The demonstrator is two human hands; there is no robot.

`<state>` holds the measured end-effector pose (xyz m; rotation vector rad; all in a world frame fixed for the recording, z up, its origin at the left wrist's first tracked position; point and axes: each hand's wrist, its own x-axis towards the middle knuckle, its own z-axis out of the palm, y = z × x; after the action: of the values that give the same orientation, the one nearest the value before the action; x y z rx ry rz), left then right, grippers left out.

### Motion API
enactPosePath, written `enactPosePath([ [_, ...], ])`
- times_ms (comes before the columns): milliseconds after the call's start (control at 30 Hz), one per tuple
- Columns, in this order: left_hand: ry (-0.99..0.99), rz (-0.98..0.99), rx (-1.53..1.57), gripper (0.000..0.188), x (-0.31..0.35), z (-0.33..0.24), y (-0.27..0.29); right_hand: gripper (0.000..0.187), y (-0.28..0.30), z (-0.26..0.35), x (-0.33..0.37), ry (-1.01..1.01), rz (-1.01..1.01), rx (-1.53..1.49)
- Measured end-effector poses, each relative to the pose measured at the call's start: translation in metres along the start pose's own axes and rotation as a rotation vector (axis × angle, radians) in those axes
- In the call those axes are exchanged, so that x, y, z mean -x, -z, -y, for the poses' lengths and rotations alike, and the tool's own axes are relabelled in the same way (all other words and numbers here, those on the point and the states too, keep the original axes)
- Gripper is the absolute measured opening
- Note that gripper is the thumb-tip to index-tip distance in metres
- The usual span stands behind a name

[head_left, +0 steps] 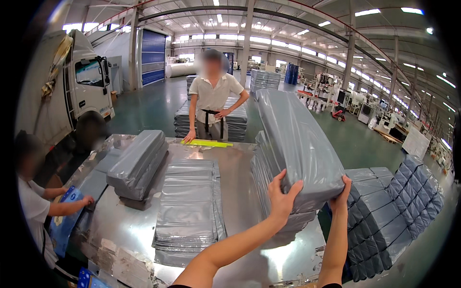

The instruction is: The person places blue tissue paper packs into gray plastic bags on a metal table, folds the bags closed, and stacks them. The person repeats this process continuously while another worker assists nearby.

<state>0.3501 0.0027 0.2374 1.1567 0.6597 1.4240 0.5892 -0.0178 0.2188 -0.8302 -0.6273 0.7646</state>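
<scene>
Both my hands grip the near end of a long grey plastic-wrapped bundle (302, 139), which sits on top of a stack at the right of the metal table. My left hand (283, 196) presses on its left corner, thumb and fingers spread around the edge. At the right corner, my right hand (340, 193) clasps the side, and some of its fingers are hidden. Beneath lie more grey bundles (263, 168). Left of my forearm, a flat pile of grey plastic sheets or bags (187, 201) rests on the table.
Grey bundles (137, 161) are stacked on the metal table (235, 192)'s left. Right of it stand tied grey bundles (384, 206). A person (216, 96) touches a yellow-green strip (209, 143) across the table; another (36, 206) handles a blue package (65, 221). A truck (81, 77) stands far left.
</scene>
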Motion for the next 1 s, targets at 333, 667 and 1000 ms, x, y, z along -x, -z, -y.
enactPosePath([
  [333, 0.326, 0.323, -0.326, 0.042, 0.081, 0.14, 0.216, 0.032, 0.032, -0.063, -0.017, 0.785, -0.345, 1.236],
  [667, -0.026, -1.131, -1.111, 0.008, 0.403, -0.06, 0.551, 0.022, -0.028, -0.362, 0.37, -0.596, 0.908, 0.664],
  [1000, 0.85, -1.421, -2.1, 0.066, 0.674, -0.218, 0.675, 0.027, -0.171, -0.405, 0.626, -0.518, 2.001, 0.633],
])
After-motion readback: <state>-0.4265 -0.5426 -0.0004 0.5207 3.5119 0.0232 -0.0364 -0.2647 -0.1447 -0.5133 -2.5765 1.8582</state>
